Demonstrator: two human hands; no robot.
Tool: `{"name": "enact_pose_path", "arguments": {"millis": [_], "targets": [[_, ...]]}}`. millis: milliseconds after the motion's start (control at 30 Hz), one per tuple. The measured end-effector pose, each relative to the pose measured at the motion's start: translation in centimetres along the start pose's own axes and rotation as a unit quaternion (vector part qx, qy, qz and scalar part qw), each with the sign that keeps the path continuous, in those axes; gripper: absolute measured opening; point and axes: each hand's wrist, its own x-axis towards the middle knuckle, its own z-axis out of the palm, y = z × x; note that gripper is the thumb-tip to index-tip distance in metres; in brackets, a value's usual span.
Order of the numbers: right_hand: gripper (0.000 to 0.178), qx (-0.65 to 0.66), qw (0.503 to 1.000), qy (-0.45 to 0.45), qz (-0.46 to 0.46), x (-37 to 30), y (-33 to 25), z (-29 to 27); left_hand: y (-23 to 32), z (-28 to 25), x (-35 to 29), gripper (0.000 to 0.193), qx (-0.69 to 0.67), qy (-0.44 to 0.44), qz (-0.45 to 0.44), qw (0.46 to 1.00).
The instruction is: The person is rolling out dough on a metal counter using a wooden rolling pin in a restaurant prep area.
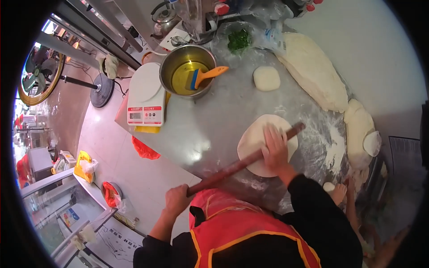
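Observation:
A round, flattened sheet of dough lies on the grey metal worktop. Across its near part slants a long brown wooden rolling pin. Fingers closed, my left hand grips the pin's near left end, beyond the worktop's edge. My right hand lies over the pin toward its far end, its fingers stretched flat above the dough; part of the pin is hidden under the palm. A smaller, thick dough piece sits farther back.
At back left stand a white kitchen scale and a steel pot of yellow oil with an orange-handled brush. Large dough masses line the right side, beside scattered flour. Another person's hand is at right.

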Motion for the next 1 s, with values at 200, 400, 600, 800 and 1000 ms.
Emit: {"name": "enact_pose_path", "arguments": {"millis": [200, 400, 600, 800, 1000], "targets": [[0.06, -0.1, 0.993, 0.051, 0.022, 14.6, 0.3, 3.1, -2.1, -6.2, 5.0, 0.04, 0.108, 0.223, 0.059, 0.967], [0.063, -0.021, 1.0, 0.012, 0.0, -2.8, -0.2, 0.1, -0.6, 1.2, 1.4, 0.036, 0.07, 0.117, 0.081, 0.987], [0.056, 0.0, 1.0, 0.024, 0.02, -0.2, 2.7, -2.3, 1.0, 1.5, 1.0, 0.035, 0.094, 0.086, 0.07, 0.989], [0.063, -0.034, 0.997, -0.01, 0.069, -6.0, 2.7, -1.8, 1.9, 4.5, -0.1, 0.042, 0.077, 0.042, 0.065, 0.994], [0.065, 0.002, 0.98, -0.076, 0.183, -16.0, 1.6, -5.2, 5.4, 7.0, -2.4, 0.039, 0.037, 0.043, 0.06, 0.997]]}}
